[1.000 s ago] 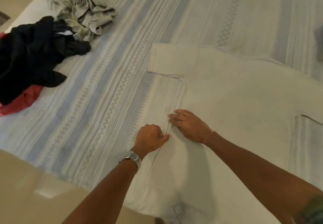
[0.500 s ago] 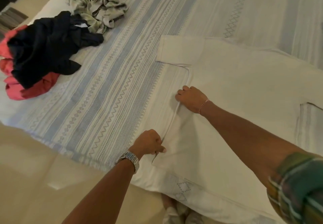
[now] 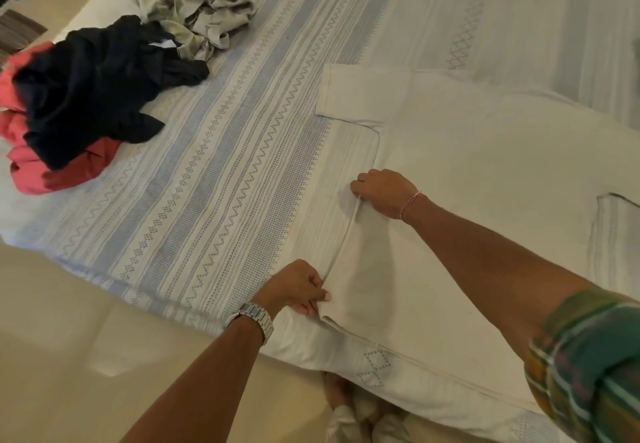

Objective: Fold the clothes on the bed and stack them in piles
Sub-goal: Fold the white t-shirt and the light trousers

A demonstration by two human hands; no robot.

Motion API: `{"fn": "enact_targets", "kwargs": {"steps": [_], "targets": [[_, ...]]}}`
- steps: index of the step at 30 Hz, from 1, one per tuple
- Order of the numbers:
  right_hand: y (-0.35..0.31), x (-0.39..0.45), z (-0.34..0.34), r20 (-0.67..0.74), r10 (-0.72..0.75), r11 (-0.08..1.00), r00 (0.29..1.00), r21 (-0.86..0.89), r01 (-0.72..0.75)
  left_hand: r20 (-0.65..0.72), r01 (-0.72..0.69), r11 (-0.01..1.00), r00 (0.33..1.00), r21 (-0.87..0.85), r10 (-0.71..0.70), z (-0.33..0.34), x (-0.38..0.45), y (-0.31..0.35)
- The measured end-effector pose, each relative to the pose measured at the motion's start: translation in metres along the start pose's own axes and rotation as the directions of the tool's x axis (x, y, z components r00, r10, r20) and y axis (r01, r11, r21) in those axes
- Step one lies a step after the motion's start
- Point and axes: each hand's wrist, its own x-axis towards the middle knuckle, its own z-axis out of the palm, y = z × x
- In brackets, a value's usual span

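Now both hands pinch the cream shirt [image 3: 485, 172] side seam: left hand [image 3: 298, 288] near the bed [image 3: 214, 179] edge, right hand [image 3: 384, 191] further in. Best lift evenly, keep seam taut, fold inward.

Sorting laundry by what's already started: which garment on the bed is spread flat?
The cream shirt, spread flat under both hands; the black, red and grey-green garments lie crumpled.
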Motion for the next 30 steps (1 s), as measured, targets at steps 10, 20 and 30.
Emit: {"fn": "enact_targets", "kwargs": {"steps": [10, 20, 30], "targets": [[0.001, -0.008, -0.009, 0.016, 0.102, 0.972, 0.995, -0.213, -0.096, -0.351, -0.008, 0.919, 0.923, 0.395, 0.159, 0.033, 0.003, 0.022], [0.064, -0.049, -0.025, 0.036, -0.016, 0.997, 0.999, -0.070, 0.018, -0.241, -0.075, 0.727, 0.916, 0.683, 0.320, 0.066, -0.015, 0.062], [0.128, -0.141, 0.015, 0.002, -0.043, 0.999, 0.999, -0.005, 0.043, -0.197, -0.077, 0.719, 0.937, 0.691, 0.289, 0.160, -0.019, 0.127]]}}
